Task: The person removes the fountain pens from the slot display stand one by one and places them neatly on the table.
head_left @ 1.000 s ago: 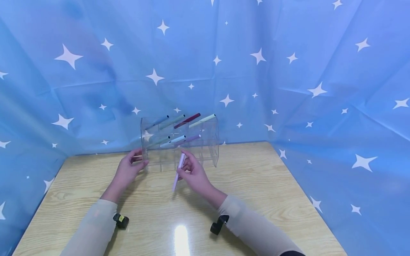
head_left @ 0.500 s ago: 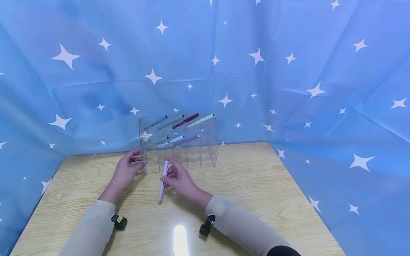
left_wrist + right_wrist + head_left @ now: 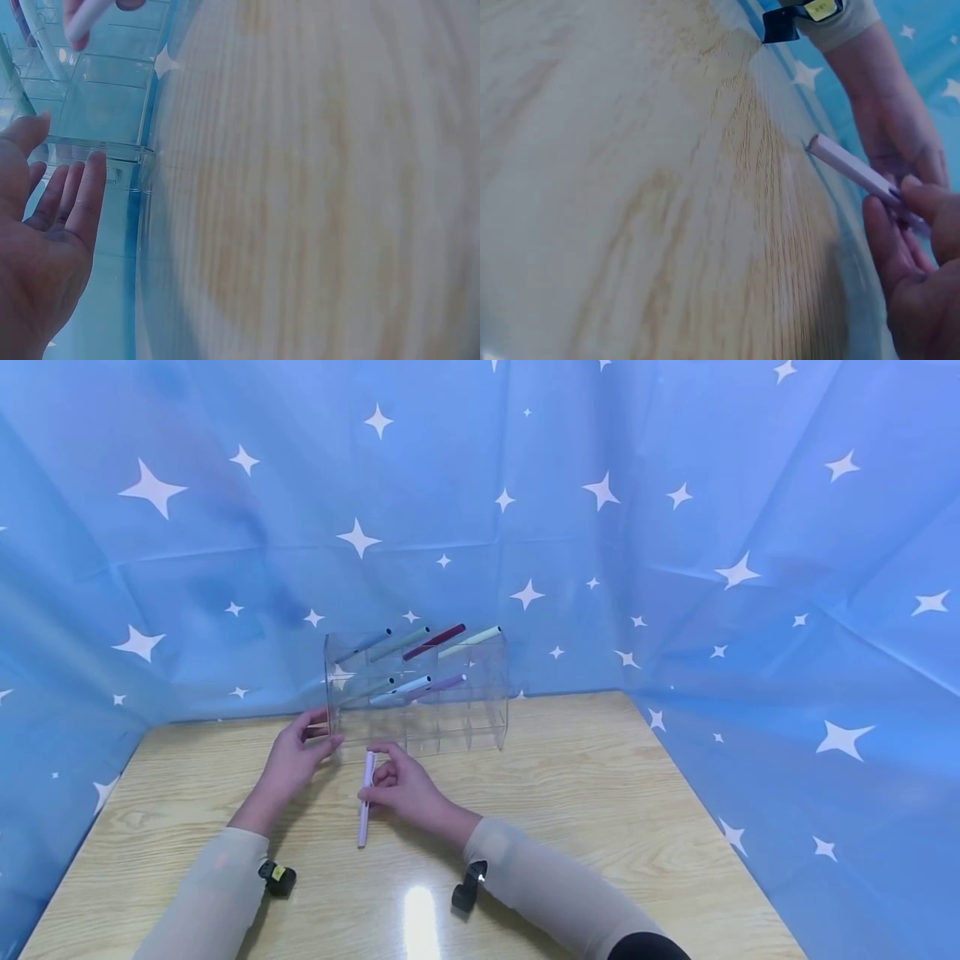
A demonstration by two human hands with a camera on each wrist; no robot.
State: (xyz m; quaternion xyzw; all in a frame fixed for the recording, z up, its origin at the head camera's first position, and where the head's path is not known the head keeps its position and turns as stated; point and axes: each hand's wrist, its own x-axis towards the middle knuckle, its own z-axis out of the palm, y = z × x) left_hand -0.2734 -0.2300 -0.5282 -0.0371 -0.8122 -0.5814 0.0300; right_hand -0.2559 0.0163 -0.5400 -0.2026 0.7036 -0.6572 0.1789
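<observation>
A clear acrylic rack with compartments stands at the back of the table. My left hand touches its left side, thumb near the front edge. In the left wrist view the fingertips of the left hand lie at the rack's side panel, fingers nearly straight. My right hand pinches a lilac marker pen between thumb and fingers, in front of the rack's lower left. The pen tilts, its lower end toward the person. In the right wrist view the pen points away from the right hand.
Several pens lie slanted in the rack's upper two rows, among them a dark red pen and a purple pen. Behind the wooden table hangs a blue star-patterned cloth. A black wrist camera sits at the left sleeve.
My right hand has moved left and toward the person with the lilac marker pen, away from the rack's middle. The left hand stays at the rack's side.
</observation>
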